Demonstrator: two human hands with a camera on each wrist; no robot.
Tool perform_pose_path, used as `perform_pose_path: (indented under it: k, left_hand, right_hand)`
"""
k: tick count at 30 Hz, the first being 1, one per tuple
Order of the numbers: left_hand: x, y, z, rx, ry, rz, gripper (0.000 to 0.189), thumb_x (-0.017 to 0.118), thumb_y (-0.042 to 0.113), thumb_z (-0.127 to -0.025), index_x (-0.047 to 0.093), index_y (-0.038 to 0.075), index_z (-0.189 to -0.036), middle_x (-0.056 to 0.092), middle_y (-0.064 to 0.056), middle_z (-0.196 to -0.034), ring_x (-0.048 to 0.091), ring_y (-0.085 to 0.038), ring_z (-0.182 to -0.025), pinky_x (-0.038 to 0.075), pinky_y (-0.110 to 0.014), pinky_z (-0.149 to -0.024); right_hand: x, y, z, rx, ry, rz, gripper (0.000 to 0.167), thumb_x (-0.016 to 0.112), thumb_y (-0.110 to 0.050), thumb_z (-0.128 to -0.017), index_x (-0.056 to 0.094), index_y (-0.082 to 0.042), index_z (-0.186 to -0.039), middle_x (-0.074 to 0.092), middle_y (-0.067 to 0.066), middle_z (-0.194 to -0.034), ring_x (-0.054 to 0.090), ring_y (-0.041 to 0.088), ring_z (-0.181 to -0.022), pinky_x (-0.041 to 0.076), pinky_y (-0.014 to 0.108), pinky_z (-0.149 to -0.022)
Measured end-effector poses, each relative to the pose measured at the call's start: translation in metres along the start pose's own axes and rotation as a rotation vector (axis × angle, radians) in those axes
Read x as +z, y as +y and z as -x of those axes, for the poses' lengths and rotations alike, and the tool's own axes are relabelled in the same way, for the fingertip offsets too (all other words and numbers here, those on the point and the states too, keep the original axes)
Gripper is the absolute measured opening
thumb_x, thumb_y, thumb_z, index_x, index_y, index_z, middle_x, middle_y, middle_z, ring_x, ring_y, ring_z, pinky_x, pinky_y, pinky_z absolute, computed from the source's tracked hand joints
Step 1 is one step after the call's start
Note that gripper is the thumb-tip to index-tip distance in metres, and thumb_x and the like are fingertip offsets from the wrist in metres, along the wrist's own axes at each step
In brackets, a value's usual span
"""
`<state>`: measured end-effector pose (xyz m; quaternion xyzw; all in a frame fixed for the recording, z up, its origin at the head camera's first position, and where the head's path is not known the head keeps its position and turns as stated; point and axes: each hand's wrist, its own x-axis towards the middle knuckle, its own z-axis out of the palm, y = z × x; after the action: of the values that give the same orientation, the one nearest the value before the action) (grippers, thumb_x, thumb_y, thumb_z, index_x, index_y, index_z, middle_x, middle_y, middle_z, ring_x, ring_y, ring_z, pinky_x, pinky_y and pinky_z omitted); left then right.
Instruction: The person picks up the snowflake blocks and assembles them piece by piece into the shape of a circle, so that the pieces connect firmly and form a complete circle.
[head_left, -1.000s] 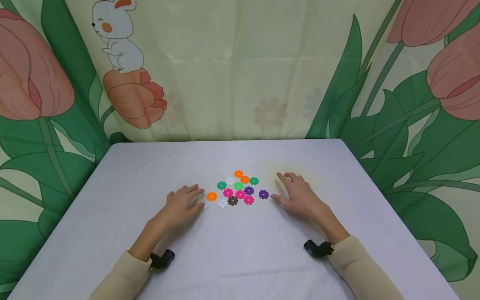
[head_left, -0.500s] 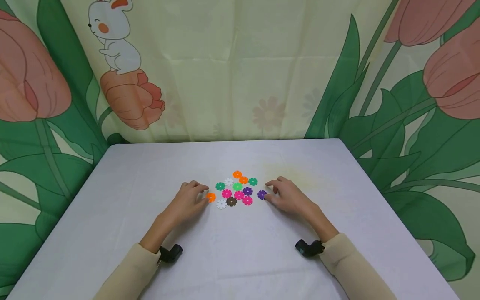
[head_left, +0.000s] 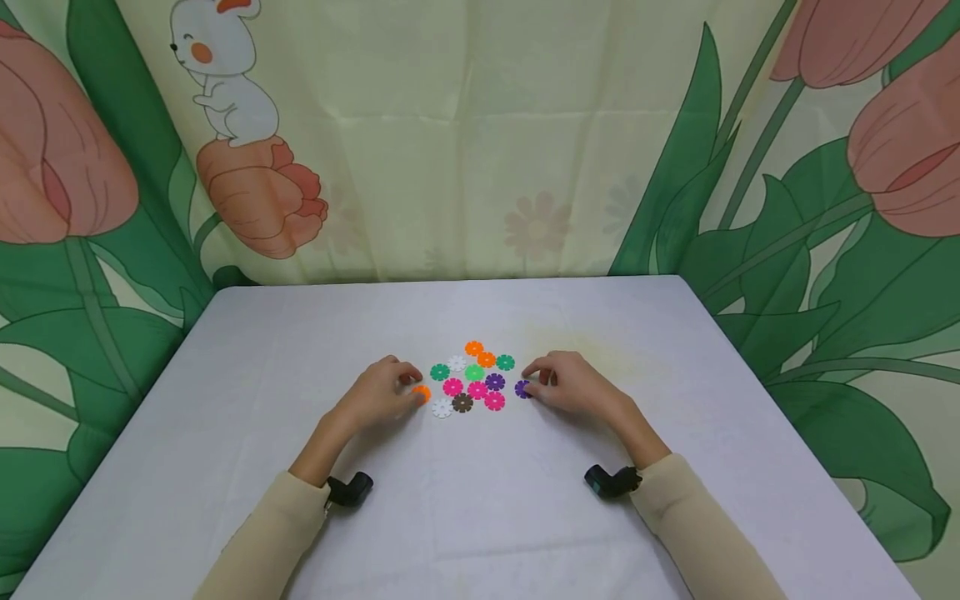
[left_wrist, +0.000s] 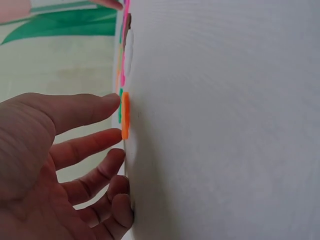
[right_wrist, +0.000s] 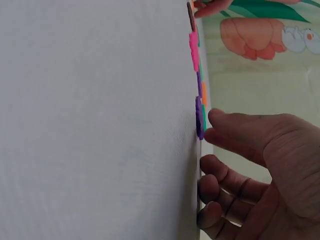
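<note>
Flat, notched plastic discs in several colours lie grouped mid-table, seen from above in the head view. My left hand (head_left: 380, 392) reaches in from the left, thumb and index fingertips right at the orange disc (head_left: 423, 393). In the left wrist view this orange disc (left_wrist: 125, 116) lies flat, the two fingertips apart over it and the other fingers loosely bent. On the other side, my right hand (head_left: 567, 382) has its thumb and index fingertips close at the outermost purple disc (head_left: 522, 389). The right wrist view shows that purple disc (right_wrist: 199, 118) flat on the cloth, partly covered by neither finger.
Between the hands lie pink (head_left: 477, 390), green (head_left: 474, 372), white (head_left: 442, 407) and brown discs (head_left: 462, 403). A white cloth covers the table (head_left: 480, 500). Behind it hangs a printed curtain (head_left: 420, 167). Black wrist cameras (head_left: 350, 490) sit at both cuffs.
Both hands have moved inward to the outer orange and purple discs, their thumbs and index fingers drawing closer together. The discs keep their arrangement.
</note>
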<state>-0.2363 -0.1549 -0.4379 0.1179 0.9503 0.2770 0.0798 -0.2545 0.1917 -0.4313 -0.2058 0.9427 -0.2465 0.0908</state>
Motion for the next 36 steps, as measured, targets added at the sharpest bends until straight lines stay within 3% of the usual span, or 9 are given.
perform_pose_path:
  k: [8, 17, 36]
  left_hand:
    - [-0.005, -0.009, 0.000, 0.006, -0.018, 0.042, 0.031, 0.082, 0.020, -0.090, 0.076, 0.012, -0.120, 0.067, -0.010, -0.113, 0.059, -0.024, -0.098, 0.054, -0.038, -0.086]
    - [-0.009, -0.008, -0.001, 0.038, -0.036, 0.064, 0.030, 0.083, 0.019, -0.089, 0.078, 0.012, -0.119, 0.067, -0.011, -0.112, 0.057, -0.023, -0.095, 0.049, -0.029, -0.078]
    - [-0.006, -0.006, -0.002, 0.028, -0.040, 0.065, 0.030, 0.085, 0.018, -0.088, 0.079, 0.011, -0.117, 0.068, -0.012, -0.114, 0.057, -0.023, -0.094, 0.049, -0.030, -0.078]
  right_hand:
    - [-0.003, 0.000, -0.003, -0.048, -0.032, -0.031, 0.032, 0.078, -0.032, -0.096, 0.078, -0.018, -0.125, 0.068, 0.002, -0.098, 0.057, 0.016, -0.090, 0.050, 0.029, -0.078]
    - [-0.005, 0.000, -0.002, -0.013, -0.036, -0.031, 0.035, 0.083, -0.030, -0.091, 0.079, -0.019, -0.124, 0.069, 0.004, -0.102, 0.057, 0.017, -0.092, 0.050, 0.029, -0.079]
    - [-0.003, 0.001, 0.000, 0.005, -0.024, -0.061, 0.032, 0.085, -0.028, -0.090, 0.080, -0.016, -0.120, 0.069, 0.003, -0.100, 0.057, 0.017, -0.090, 0.049, 0.029, -0.078]
